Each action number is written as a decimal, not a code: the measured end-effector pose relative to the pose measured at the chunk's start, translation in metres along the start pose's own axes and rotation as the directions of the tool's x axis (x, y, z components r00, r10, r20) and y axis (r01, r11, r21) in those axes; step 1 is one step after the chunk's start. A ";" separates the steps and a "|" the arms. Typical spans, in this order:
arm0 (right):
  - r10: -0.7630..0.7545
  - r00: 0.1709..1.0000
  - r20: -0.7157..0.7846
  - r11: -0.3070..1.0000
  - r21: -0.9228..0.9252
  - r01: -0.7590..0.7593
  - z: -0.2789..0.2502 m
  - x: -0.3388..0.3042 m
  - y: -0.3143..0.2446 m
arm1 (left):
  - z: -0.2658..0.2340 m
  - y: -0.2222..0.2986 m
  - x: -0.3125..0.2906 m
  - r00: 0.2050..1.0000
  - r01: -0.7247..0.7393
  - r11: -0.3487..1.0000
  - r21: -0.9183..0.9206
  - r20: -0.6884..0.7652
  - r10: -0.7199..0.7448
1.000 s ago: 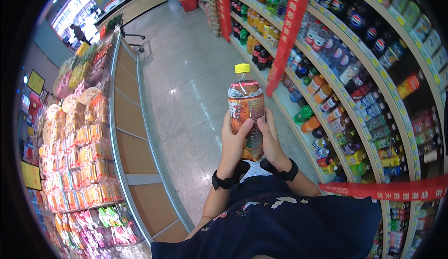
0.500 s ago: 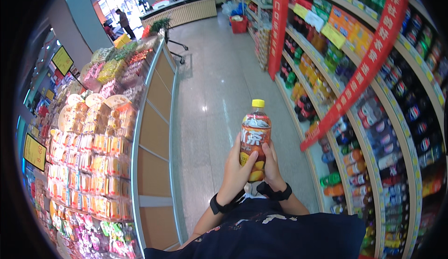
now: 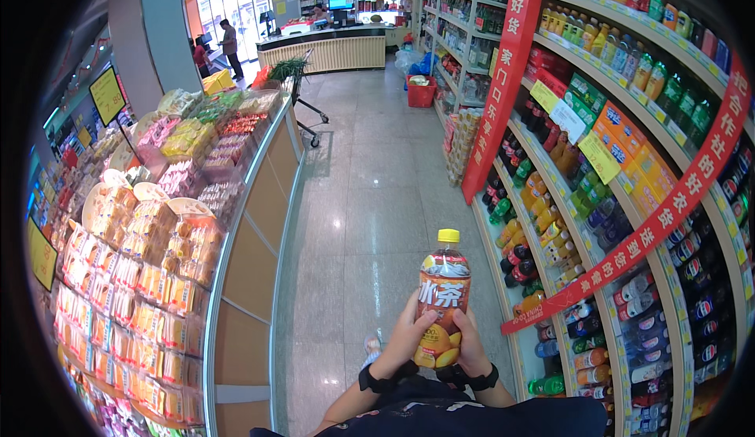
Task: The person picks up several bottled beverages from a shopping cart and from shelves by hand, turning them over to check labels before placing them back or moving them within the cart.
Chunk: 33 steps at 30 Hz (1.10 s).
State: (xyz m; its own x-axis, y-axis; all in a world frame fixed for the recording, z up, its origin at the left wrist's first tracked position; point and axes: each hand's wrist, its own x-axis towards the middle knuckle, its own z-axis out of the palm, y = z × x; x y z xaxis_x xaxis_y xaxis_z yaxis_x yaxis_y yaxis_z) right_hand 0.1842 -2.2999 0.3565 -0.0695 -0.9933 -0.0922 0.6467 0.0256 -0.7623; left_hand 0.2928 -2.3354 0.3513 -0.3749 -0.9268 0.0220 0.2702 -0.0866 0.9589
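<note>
Upright in front of me is a plastic bottle of tea [image 3: 445,283] with a yellow cap, amber contents and a fruit picture on its label. My left hand [image 3: 406,336] wraps its lower left side, thumb across the front. From the other side my right hand [image 3: 469,344] grips it, its thumb pressed to the label. The fingers behind the bottle are hidden. Each wrist wears a dark band.
On the left stands a long display counter [image 3: 253,228] heaped with packaged snacks. Drink shelves [image 3: 621,173] line the right, crossed by a red banner [image 3: 629,252]. A shopping cart [image 3: 303,95], red basket [image 3: 421,91] and checkout counter [image 3: 334,49] are ahead, with a person [image 3: 229,47] near the entrance.
The view has tilted up, showing more of the checkout and upper shelves. The bottle and both hands now appear lower in the picture, still held together.
</note>
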 end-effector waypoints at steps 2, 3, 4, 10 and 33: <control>0.003 1.000 -0.024 1.000 0.008 -0.002 0.001 0.023 0.000 | 0.002 0.015 0.019 0.997 0.064 0.973 -0.223 -0.018 -0.070; -0.046 0.999 -0.020 0.999 -0.021 0.046 0.003 0.035 0.001 | -0.005 0.009 0.031 0.998 0.054 0.963 -0.264 0.006 -0.055; -0.093 0.996 -0.015 0.994 -0.051 0.092 0.004 0.049 0.002 | -0.010 0.012 0.046 0.998 0.058 0.963 -0.263 0.010 -0.058; -0.288 0.958 -0.014 0.939 -0.200 0.280 0.034 0.155 -0.002 | -0.057 0.029 0.148 0.985 -0.069 0.975 -0.210 0.139 0.099; -0.105 0.978 0.181 0.979 -0.152 0.133 0.113 0.491 0.039 | -0.232 0.071 0.420 0.984 -0.048 0.992 -0.121 -0.178 0.026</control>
State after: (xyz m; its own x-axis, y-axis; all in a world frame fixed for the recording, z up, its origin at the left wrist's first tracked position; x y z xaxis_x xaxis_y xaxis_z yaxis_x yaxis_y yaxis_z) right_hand 0.2614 -2.7998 0.3542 0.0016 -0.9944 0.1058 0.5086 -0.0903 -0.8563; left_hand 0.3601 -2.8159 0.3635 -0.2039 -0.9790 -0.0040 0.3928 -0.0856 0.9156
